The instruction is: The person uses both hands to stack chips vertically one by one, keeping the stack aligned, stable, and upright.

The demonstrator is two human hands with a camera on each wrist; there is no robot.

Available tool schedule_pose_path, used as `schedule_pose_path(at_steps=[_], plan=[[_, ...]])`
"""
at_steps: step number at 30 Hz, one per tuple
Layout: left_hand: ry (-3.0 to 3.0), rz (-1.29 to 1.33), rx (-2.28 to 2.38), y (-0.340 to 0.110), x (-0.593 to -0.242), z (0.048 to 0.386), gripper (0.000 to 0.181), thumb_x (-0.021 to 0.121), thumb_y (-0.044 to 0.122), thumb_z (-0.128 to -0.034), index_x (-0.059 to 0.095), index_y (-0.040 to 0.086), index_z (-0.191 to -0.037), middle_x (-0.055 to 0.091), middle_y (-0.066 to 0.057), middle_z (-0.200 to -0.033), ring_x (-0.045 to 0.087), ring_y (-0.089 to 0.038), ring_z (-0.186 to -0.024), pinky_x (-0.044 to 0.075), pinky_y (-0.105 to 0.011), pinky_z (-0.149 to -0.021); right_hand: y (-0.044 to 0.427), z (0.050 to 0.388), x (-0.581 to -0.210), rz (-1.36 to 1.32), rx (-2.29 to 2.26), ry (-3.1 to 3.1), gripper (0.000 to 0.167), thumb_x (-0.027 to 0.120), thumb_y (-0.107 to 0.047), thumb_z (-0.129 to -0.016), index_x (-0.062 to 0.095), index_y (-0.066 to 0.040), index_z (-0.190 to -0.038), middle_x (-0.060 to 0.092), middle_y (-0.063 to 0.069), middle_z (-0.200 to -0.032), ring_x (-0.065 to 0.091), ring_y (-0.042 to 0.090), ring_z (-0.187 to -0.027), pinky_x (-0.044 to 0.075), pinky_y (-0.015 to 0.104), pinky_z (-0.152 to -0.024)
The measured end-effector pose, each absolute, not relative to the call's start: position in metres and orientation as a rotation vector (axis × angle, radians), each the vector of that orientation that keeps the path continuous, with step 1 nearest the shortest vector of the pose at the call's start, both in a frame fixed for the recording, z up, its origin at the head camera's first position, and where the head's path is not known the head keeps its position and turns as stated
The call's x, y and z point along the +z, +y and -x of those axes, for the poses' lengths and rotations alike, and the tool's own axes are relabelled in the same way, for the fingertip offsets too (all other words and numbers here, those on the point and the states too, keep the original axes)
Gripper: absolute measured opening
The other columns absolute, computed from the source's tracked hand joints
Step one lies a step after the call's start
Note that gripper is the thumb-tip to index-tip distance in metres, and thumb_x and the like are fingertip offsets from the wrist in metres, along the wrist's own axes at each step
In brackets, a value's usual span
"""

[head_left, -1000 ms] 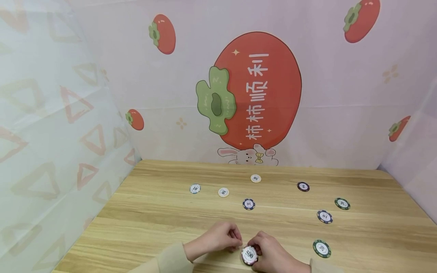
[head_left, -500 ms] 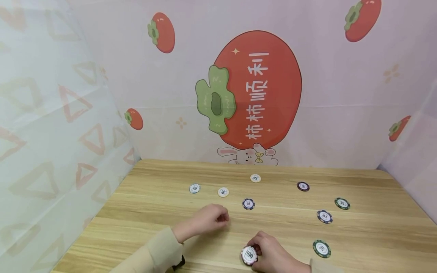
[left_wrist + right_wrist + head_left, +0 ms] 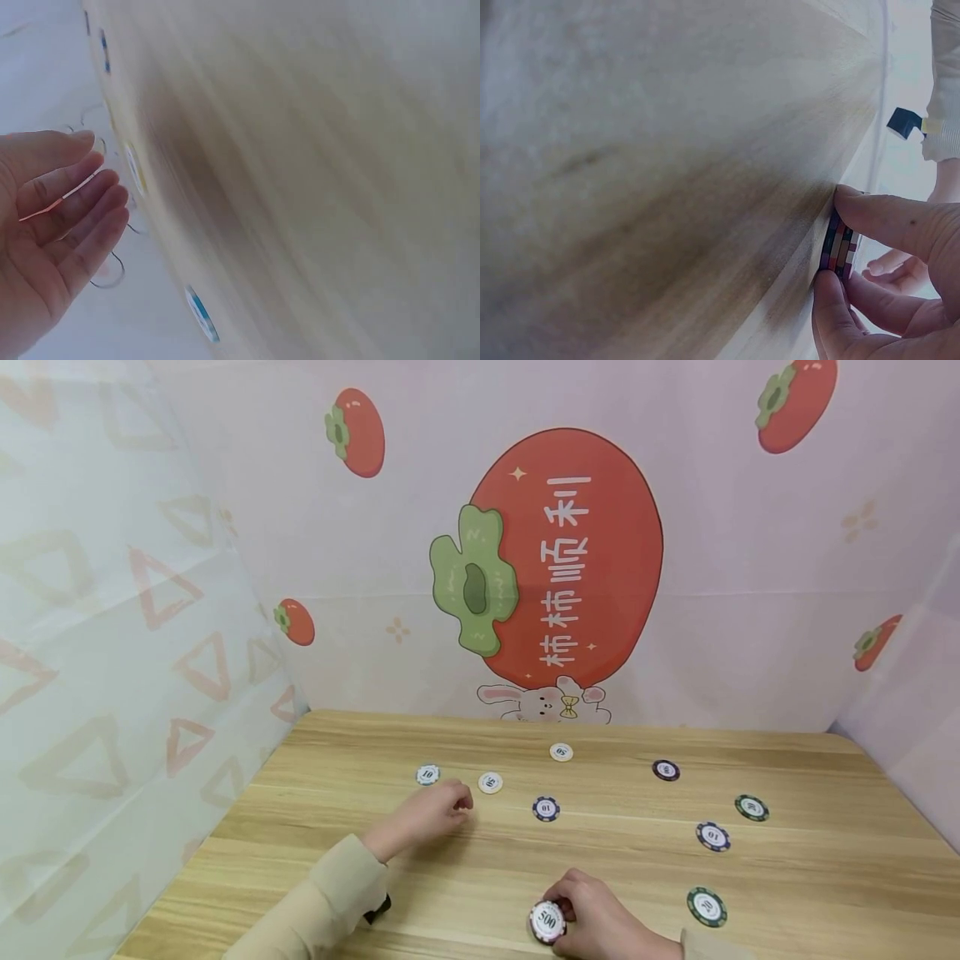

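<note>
My right hand (image 3: 600, 917) pinches a short stack of poker chips (image 3: 547, 922) low on the table; the top chip is white and reads 500. In the right wrist view, thumb and fingers hold the edges of the stack (image 3: 838, 247), whose layers are dark, red and white. My left hand (image 3: 431, 814) is over the table with loosely bent fingers and holds nothing. It is nearest to a light-blue-edged 10 chip (image 3: 428, 774) and a yellow-edged 50 chip (image 3: 491, 782). In the left wrist view the bare hand (image 3: 60, 217) shows relaxed fingers apart from both chips.
More single chips lie spread flat: a white 50 (image 3: 562, 752), a blue 10 (image 3: 546, 808), a purple one (image 3: 666, 770), a green one (image 3: 752, 807), another blue 10 (image 3: 713, 837) and a green 20 (image 3: 707, 907). Printed cloth walls surround the wooden table (image 3: 337, 852).
My left hand has moved away from the chip stack, forward and left towards the light-blue-edged 10 chip. The right hand stays in place with the stack.
</note>
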State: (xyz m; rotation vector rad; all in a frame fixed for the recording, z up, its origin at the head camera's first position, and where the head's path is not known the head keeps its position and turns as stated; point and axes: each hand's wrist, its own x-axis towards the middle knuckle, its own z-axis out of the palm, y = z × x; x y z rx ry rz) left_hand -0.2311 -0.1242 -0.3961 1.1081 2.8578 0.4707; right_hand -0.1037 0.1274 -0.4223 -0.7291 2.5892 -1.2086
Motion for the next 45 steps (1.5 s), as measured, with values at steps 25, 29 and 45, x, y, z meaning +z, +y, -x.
schedule_pose_path(at_steps=[25, 29, 45], plan=[[2.968, -0.882, 0.438, -0.158, -0.411, 0.277, 0.032, 0.057, -0.005, -0.0830, 0.058, -0.002, -0.115, 0.056, -0.018, -0.117, 0.052, -0.032, -0.109, 0.042, -0.042, -0.092, 0.125, 0.101, -0.420, 0.669, -1.223, 2.578, 0.035, 0.076, -0.001, -0.059, 0.062, -0.005, -0.091, 0.045, -0.003, -0.080, 0.039, 0.001, -0.067, 0.036, 0.018, -0.056], [2.960, -0.855, 0.440, -0.158, -0.410, 0.278, 0.029, 0.056, -0.006, -0.0838, 0.058, -0.002, -0.113, 0.057, -0.017, -0.115, 0.053, -0.032, -0.108, 0.043, -0.042, -0.090, 0.126, 0.101, -0.420, 0.658, -1.226, 2.573, 0.034, 0.076, -0.001, -0.060, 0.063, -0.006, -0.091, 0.045, -0.003, -0.080, 0.039, 0.002, -0.067, 0.037, 0.018, -0.057], [3.007, -0.773, 0.414, -0.158, -0.406, 0.280, 0.023, 0.061, -0.010, -0.0752, 0.061, -0.006, -0.097, 0.057, -0.012, -0.090, 0.056, -0.024, -0.084, 0.049, -0.035, -0.073, 0.126, 0.101, -0.420, 0.676, -1.205, 2.599, 0.034, 0.077, -0.002, -0.060, 0.063, -0.007, -0.091, 0.045, -0.004, -0.079, 0.039, 0.001, -0.067, 0.036, 0.018, -0.057]])
